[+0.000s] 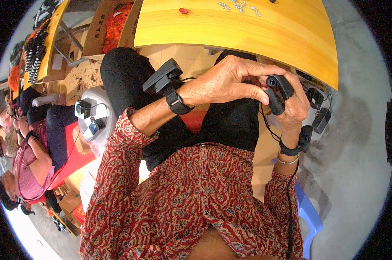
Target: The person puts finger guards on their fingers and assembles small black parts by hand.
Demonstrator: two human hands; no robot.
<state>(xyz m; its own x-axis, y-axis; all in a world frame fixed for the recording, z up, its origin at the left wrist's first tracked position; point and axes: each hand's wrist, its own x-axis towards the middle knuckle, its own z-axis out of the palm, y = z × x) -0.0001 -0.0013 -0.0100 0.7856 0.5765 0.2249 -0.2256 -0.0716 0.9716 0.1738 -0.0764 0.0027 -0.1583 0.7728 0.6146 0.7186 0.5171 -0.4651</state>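
Observation:
Both my hands meet over my right thigh, beside the near edge of the yellow table (248, 32). Between them is a small black two-part piece (275, 102), with two rounded lobes and a round spot near the top; its exact kind is unclear. My left hand (237, 80) reaches across from the left, closed, thumb and forefinger pinching the piece. From the other side, my right hand (298, 102) closes its fingers around the same piece, which hides part of it. Black straps with small devices (168, 78) sit on both wrists.
Small silvery bits (239, 6) and a red piece (184, 11) lie on the table. A cardboard box (96, 30) holds orange-red fluffy material. White stools with small devices (94, 112) stand at either side. People (33, 158) sit at left; a blue chair part (307, 216) shows lower right.

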